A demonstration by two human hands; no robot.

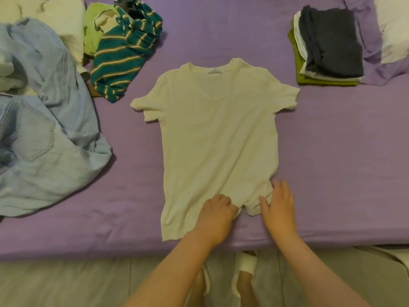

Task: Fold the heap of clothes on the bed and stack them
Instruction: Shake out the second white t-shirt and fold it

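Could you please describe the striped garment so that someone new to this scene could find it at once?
On the purple bed, look to the unfolded heap at the far left. The striped garment lies crumpled at the heap's right edge, beside the jeans. It alone is teal with pale stripes.

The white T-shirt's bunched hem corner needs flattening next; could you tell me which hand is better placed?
Probably the right hand: it lies open right beside the bunched corner of the T-shirt. The left hand already grips the hem.

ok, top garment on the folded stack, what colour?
Dark grey, seen in the head view.
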